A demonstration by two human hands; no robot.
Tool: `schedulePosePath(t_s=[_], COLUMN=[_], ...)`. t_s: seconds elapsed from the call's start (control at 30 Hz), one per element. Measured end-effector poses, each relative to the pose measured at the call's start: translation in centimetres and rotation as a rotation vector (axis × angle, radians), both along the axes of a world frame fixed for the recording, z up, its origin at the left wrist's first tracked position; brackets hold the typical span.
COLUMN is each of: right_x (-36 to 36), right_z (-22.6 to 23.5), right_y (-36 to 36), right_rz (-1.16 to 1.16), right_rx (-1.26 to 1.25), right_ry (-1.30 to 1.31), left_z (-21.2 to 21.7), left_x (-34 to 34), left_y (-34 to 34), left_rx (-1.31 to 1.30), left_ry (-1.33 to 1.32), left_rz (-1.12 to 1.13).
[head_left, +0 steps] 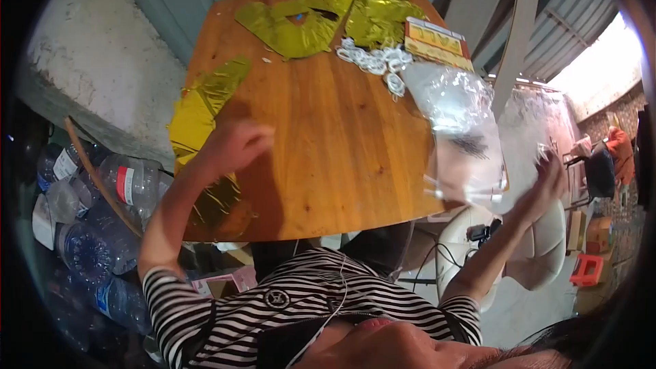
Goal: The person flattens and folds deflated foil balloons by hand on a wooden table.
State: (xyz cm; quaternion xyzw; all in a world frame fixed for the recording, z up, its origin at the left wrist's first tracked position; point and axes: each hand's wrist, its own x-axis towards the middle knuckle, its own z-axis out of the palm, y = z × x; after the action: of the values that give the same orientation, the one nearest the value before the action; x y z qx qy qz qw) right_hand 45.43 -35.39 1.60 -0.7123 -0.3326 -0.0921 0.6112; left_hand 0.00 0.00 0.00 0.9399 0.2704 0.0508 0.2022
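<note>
My left hand (239,145) hovers over the left part of the wooden table (328,157), its fingers curled together; whatever they may hold does not show. Beside it, along the left edge, lies crumpled gold foil (195,117). My right hand (547,184) is raised off the table's right side, fingers bent together around something small and pale that is too blurred to name. Clear plastic bags (454,99) lie on the table's right edge, nearest to that hand. One flat clear bag (471,154) has a bundle of thin dark strips in it.
More gold foil (301,31) covers the far edge. Near it sit a heap of white loops (372,58) and a yellow-orange printed card (437,42). Large plastic bottles (96,246) crowd the floor at left. A pale chair (540,253) and a red stool (585,270) stand at right.
</note>
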Motion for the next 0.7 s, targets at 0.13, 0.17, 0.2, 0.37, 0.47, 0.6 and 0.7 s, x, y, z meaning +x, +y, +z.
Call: schedulePosePath(t_s=[0.13,0.17,0.2,0.37,0.47,0.6,0.7], right_x=[-10.3,-12.2,-13.1,-13.8,-15.3,-16.5,-11.7], right_z=[0.7,-0.4,-2.7,-8.5,-8.8,-8.1,-7.8], right_y=[19.7,24.7,29.6,43.3,45.9,48.5,51.0], right_rz=[0.566,0.668,0.715,0.733,0.836,0.799,0.965], right_rx=[-0.293,-0.411,-0.438,-0.512,-0.648,-0.718,-0.664], right_ry=[-0.309,-0.607,-0.868,-1.249,-1.253,-0.820,-0.203], left_z=[-5.1,-5.8,-6.4,-7.5,-7.7,-7.9,-6.5], left_x=[1.5,2.8,5.0,9.1,7.3,6.3,8.0], left_y=[10.4,12.4,13.6,16.3,18.7,19.8,19.8], left_rx=[0.372,0.395,0.405,0.404,0.301,0.153,-0.058], left_ry=[-0.249,-0.228,-0.256,-0.171,-0.172,-0.365,-0.564], left_rz=[0.040,0.081,0.071,0.144,0.116,0.193,0.210])
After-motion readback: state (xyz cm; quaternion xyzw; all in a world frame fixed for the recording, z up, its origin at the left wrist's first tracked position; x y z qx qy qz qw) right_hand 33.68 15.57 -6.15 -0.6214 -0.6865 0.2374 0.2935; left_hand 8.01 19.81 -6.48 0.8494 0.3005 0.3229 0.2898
